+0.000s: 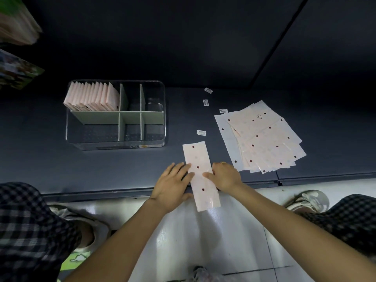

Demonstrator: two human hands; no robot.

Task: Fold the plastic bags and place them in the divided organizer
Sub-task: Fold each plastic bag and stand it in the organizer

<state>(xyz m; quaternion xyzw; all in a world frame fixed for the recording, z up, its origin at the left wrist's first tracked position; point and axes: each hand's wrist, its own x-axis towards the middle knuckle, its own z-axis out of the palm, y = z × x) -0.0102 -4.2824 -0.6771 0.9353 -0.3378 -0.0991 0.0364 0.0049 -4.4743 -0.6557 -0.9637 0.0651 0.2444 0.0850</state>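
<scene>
Both hands flat, fingers straight: left hand (172, 185) and right hand (224, 176) press the long folded pink plastic strip (200, 174) between them, overhanging the dark table (122, 169) edge. Clear divided organizer (116, 139) up-left of them.

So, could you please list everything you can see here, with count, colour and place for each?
organizer: one, clear with pale green dividers, on the dark surface at left.
folded bags: one packed row, count unclear, pale pink, in the organizer's back-left compartment.
flat bags: one fanned pile, count unclear, pale pink and white with dark red dots, on the surface at right.
strip bag: one, pale pink with dark red dots, folded into a long strip, overhanging the surface's near edge.
labels: four, white, scattered between organizer and pile.
shoes: two, light, on the pale floor.
left hand: flat on the strip's left edge.
right hand: on the strip's right edge, gold ring.
</scene>
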